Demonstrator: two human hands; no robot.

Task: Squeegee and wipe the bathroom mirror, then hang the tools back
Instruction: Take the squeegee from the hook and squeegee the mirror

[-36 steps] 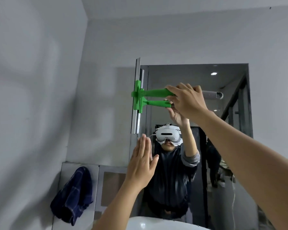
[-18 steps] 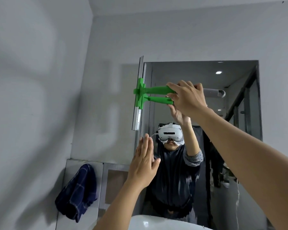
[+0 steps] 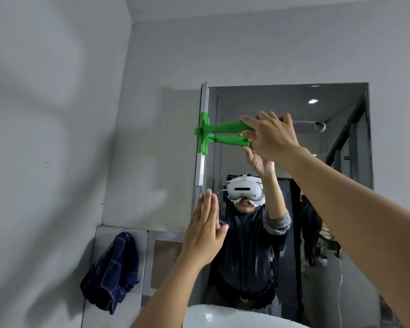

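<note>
A green squeegee (image 3: 205, 133) with a long metal blade stands vertical against the left edge of the bathroom mirror (image 3: 294, 107), near its top. My right hand (image 3: 270, 136) grips the squeegee's green handle. My left hand (image 3: 205, 230) is raised flat with fingers together, palm toward the mirror's lower left edge, holding nothing. A dark blue checked cloth (image 3: 111, 271) hangs on the tiled wall at the lower left.
A white basin rim (image 3: 223, 314) shows at the bottom centre. The grey side wall (image 3: 45, 138) runs close on the left. The mirror reflects a person wearing a headset and a doorway behind.
The view has shifted slightly so the mirror sits further right and lower. The squeegee stays at the mirror's left edge, and both hands keep nearly the same pose.
</note>
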